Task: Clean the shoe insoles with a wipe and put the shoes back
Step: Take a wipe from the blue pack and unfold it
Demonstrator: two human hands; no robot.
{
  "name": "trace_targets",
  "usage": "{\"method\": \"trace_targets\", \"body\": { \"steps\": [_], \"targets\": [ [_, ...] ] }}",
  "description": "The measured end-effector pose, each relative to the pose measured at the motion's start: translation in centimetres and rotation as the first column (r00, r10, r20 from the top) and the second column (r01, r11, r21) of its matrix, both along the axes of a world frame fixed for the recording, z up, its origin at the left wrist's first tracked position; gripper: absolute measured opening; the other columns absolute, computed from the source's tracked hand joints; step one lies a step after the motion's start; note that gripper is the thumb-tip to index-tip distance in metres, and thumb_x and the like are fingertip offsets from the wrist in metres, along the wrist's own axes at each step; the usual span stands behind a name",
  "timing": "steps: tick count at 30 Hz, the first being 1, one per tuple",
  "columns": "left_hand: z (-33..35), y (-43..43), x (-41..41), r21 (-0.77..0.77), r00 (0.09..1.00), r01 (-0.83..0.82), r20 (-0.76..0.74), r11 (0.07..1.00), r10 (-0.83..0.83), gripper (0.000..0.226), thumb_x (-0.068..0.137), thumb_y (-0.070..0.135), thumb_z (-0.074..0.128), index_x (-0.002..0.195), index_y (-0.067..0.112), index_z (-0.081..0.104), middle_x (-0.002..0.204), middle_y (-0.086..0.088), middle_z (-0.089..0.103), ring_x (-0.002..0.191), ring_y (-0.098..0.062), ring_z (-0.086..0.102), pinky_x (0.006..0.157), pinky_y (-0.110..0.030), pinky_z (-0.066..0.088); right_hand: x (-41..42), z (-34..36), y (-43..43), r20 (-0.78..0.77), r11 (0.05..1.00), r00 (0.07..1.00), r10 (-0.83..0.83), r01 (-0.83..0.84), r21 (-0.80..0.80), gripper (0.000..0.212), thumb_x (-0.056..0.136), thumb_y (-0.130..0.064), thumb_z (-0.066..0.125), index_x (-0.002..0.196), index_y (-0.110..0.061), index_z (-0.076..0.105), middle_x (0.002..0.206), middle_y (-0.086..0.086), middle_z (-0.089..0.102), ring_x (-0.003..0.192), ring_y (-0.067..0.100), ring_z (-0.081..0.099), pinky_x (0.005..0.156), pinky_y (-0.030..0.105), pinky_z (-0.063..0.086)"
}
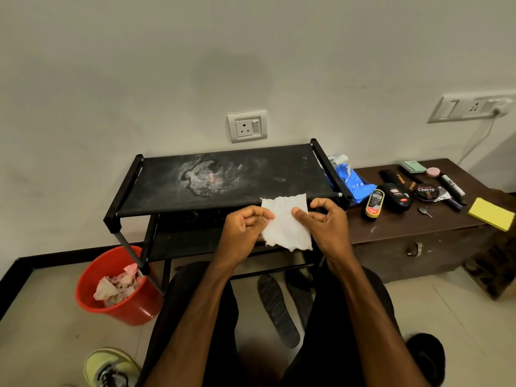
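Note:
A white wipe (285, 223) is held spread out in front of me, at the front edge of the black shoe rack (195, 202). My left hand (245, 229) pinches its left edge and my right hand (325, 222) pinches its right edge with the thumb on top. Two dark insoles (276, 308) lie on the floor between my knees, the right one partly hidden by my leg. A yellow-green shoe (110, 368) sits at the bottom left. A black shoe (425, 354) shows at the lower right.
A red bucket (131, 310) with crumpled used wipes stands left of the rack. A dark wooden chest (418, 236) on the right carries shoe polish bottles, a polish tin (425, 191), a yellow sponge (491, 213) and a blue wipe pack (351, 180). The rack's top shelf is stained white.

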State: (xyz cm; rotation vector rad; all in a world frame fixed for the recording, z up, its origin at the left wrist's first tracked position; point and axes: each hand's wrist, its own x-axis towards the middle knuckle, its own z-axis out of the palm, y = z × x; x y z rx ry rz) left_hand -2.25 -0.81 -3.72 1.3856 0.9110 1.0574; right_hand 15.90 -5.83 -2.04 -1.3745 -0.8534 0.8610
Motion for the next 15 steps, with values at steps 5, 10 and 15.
{"method": "trace_targets", "body": {
  "steps": [5, 10, 15],
  "targets": [
    [0.0, 0.1, -0.4, 0.064, 0.997, 0.072, -0.020, 0.995, -0.071, 0.028, 0.089, -0.003, 0.072, 0.115, 0.007, 0.073, 0.111, -0.004, 0.076, 0.104, -0.020, 0.072, 0.084, -0.028, 0.059, 1.0, 0.3, -0.8, 0.048, 0.977, 0.977, 0.207, -0.209, 0.043, 0.023, 0.086, -0.008, 0.081, 0.107, -0.007, 0.073, 0.093, 0.006, 0.080, 0.088, 0.020, 0.078, 0.069, 0.025, 0.061],
    [0.1, 0.2, -1.2, 0.112, 0.991, 0.115, -0.084, 0.987, -0.106, 0.043, 0.080, 0.001, 0.081, 0.120, 0.014, 0.072, 0.116, 0.000, 0.074, 0.106, -0.019, 0.071, 0.084, -0.032, 0.060, 1.2, 0.6, -1.3, 0.161, 0.959, 0.946, 0.281, -0.284, -0.005, 0.037, 0.080, -0.004, 0.085, 0.116, -0.008, 0.076, 0.096, 0.003, 0.080, 0.079, 0.014, 0.077, 0.070, 0.023, 0.061],
    [-0.3, -0.2, -1.4, 0.185, 0.971, 0.072, -0.236, 0.980, -0.026, 0.043, 0.080, 0.005, 0.082, 0.121, 0.015, 0.073, 0.115, 0.000, 0.072, 0.098, -0.015, 0.073, 0.080, -0.038, 0.063, 0.7, 0.5, -1.5, 0.352, 0.966, 0.899, 0.259, -0.247, -0.080, 0.036, 0.081, -0.011, 0.087, 0.116, -0.014, 0.078, 0.085, 0.007, 0.078, 0.072, 0.024, 0.074, 0.070, 0.035, 0.063]
  ]
}}
